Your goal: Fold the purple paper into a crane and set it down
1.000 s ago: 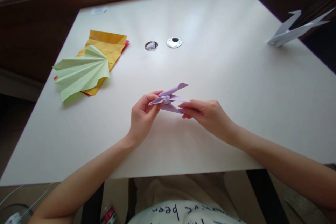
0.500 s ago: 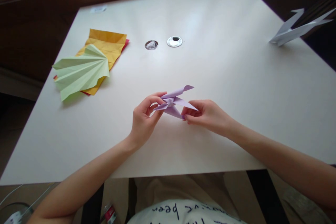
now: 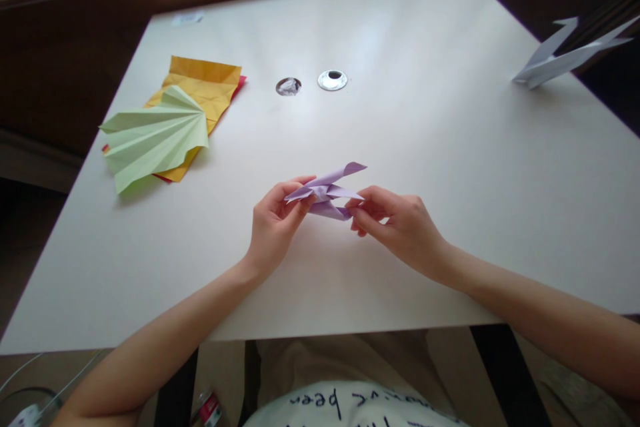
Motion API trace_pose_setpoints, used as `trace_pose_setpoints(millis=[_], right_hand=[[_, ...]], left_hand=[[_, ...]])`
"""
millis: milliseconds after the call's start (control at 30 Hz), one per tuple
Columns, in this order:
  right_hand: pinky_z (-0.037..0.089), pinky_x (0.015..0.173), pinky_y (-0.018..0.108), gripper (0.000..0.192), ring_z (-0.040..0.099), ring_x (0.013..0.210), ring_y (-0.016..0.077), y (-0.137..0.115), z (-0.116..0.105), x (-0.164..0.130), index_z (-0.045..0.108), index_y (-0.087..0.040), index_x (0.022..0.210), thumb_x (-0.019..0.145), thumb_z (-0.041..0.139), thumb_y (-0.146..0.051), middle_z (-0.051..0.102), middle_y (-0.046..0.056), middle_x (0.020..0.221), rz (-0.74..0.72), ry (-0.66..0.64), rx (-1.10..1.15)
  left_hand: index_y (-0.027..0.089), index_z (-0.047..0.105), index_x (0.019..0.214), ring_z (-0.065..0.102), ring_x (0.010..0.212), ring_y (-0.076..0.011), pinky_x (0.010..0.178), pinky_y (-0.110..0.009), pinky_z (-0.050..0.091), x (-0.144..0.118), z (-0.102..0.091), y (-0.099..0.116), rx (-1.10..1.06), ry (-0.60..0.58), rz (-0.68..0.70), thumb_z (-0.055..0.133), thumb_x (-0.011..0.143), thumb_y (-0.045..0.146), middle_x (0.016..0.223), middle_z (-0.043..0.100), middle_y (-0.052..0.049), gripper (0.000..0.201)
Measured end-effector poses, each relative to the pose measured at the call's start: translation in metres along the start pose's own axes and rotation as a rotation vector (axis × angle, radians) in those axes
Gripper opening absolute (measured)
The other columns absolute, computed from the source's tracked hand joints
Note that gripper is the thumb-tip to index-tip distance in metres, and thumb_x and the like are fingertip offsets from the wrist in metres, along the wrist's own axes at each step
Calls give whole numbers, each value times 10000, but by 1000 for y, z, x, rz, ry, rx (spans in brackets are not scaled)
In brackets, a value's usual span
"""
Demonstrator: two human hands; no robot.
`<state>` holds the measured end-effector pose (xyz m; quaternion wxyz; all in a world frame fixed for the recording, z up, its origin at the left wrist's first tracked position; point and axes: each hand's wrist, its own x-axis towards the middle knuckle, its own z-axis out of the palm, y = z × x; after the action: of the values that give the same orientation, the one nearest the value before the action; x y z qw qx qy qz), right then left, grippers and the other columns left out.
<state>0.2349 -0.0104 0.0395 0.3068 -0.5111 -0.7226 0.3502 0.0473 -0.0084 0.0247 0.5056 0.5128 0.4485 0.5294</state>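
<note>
A folded piece of purple paper, with several pointed flaps spreading to the right, is held just above the white table between both hands. My left hand is closed on its left end, thumb in front and fingers behind. The fingertips of my right hand pinch the end of its lower right flap, which looks curled there. One upper flap has a rolled tip and points away to the right.
On the white table, a pleated green sheet overlaps a creased yellow sheet, with red paper beneath. Two round table holes lie beyond my hands. A folded white paper shape stands at the right edge.
My right hand has turned and shifted its pinch on the lower flap, whose end now curls up. The purple paper has tilted slightly in my left hand.
</note>
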Motion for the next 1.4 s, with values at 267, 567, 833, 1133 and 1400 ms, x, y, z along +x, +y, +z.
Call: trace_pose_setpoints(millis=[267,567,833,1133,1400], right_hand=[[525,579,187,45,660,650,98,1,4,-4,590,-178,828,832,547,-164,672,-15,689,-108,87,99],[566,688,287,207,678,698,152,-2,-1,2,601,-163,784,802,602,-368,683,25,720,226,-81,520],[558,666,252,228,676,667,136,-2,-1,8,586,-143,717,735,679,-350,690,29,715,455,-190,656],[542,750,258,290,672,761,136,9,-2,12,661,-143,903,731,680,-376,707,69,851,583,-335,736],[536,665,218,189,662,665,112,5,-2,11,655,-140,772,727,665,-323,692,31,729,578,-308,748]], left_hand=[[180,654,1009,630,936,-185,798,-281,509,2,-2,-1,67,31,-82,631,793,325,1042,671,-69,261],[175,653,946,634,945,-192,802,-304,525,3,-2,-3,38,21,-31,640,789,288,1088,656,-78,194],[171,612,813,616,1004,-198,821,-313,524,-1,-1,0,64,19,47,641,787,266,1092,645,-77,103],[186,600,830,596,1049,-191,819,-298,524,-4,-1,3,180,52,247,614,805,200,1100,640,-76,31],[189,598,828,592,1062,-188,845,-295,509,-5,-1,3,204,30,294,622,798,191,1087,647,-75,39]])
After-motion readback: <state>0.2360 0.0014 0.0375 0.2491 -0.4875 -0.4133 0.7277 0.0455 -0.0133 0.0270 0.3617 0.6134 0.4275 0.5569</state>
